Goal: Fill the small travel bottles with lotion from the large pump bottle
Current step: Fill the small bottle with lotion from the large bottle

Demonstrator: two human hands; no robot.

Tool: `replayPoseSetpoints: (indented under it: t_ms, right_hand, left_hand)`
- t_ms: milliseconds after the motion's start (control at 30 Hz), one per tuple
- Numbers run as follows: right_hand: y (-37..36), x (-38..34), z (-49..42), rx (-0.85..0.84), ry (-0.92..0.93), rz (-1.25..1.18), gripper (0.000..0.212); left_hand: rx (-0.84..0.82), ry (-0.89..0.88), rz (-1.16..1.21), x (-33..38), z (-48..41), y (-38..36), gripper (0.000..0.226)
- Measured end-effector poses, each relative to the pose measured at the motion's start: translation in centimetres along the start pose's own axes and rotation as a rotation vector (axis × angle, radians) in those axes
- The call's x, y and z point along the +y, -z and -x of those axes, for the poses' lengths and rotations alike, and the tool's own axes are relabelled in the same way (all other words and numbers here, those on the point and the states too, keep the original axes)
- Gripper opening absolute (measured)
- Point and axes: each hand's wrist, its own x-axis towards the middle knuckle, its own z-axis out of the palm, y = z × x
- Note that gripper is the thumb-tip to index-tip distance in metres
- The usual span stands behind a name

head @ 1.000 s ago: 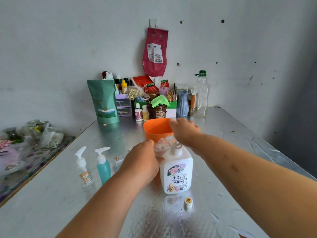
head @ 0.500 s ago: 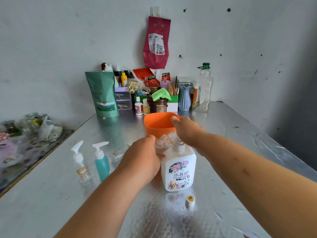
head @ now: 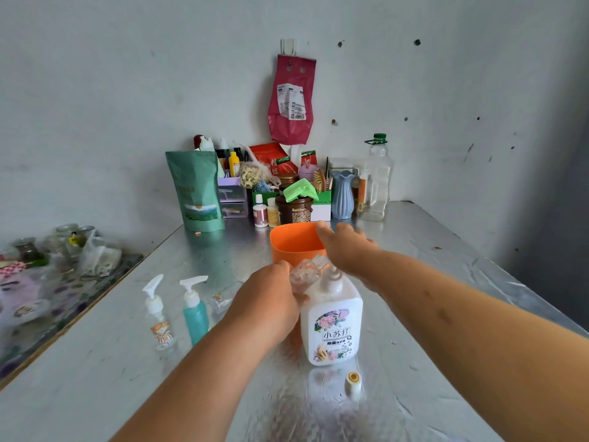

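The large white pump bottle (head: 333,327) with a flower label stands upright at the table's centre. My right hand (head: 345,248) lies palm down over its pump head, which is hidden under the hand. My left hand (head: 271,301) grips a small clear travel bottle (head: 305,274) held against the pump's neck, where the spout is hidden. To the left stand a clear pump travel bottle (head: 157,317) with a cartoon sticker and a teal pump travel bottle (head: 195,312). Another small clear bottle (head: 223,302) lies behind them. A small white cap (head: 353,381) lies in front of the large bottle.
An orange cup (head: 291,245) stands just behind the hands. Bottles, jars, a green pouch (head: 196,193), a blue vase (head: 342,194) and a tall clear bottle (head: 377,180) crowd the back wall. Glass jars and plastic wrap cover a side surface (head: 47,282) at left.
Both hands stay at the pump bottle. My right hand's fingers now reach a little farther forward over the orange cup's rim. The view has tilted up slightly.
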Motion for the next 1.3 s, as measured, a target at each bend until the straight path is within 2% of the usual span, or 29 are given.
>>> replayPoseSetpoints:
  t_ms: [333,500,767,867,1000,1133,1300]
  right_hand:
    - [-1.6,0.9,-2.5,0.011,0.014,-0.059,0.035]
    - [-2.6,0.8,-2.5,0.057,-0.077,-0.068,0.012]
    - [-0.9,0.3,-1.0,-0.004,-0.041,0.02,0.042]
    - [-0.1,0.2,-0.7,0.011,-0.006,0.056,0.044]
    - [-0.4,0.2,-1.2,0.001,-0.006,0.092,0.04]
    - [-1.0,0.3,-2.1,0.001,0.005,0.081,0.018]
    - [-1.8,0.9,-2.7,0.013,0.016,0.036,0.016]
  left_hand:
    - [0.009,-0.012,0.019,-0.5,-0.4,-0.6,0.032]
    - [-0.001,-0.012,0.007,-0.8,-0.4,-1.3,0.028]
    - [-0.003,-0.004,0.029,-0.3,0.1,-0.5,0.032]
    - [0.004,-0.002,0.016,-0.1,0.0,-0.2,0.034]
    - [0.001,-0.005,0.002,-0.1,0.0,-0.1,0.034]
    - [0.0,-0.002,0.012,-0.3,-0.2,-0.3,0.028]
    - [0.004,-0.006,0.027,-0.6,-0.3,-0.6,0.029]
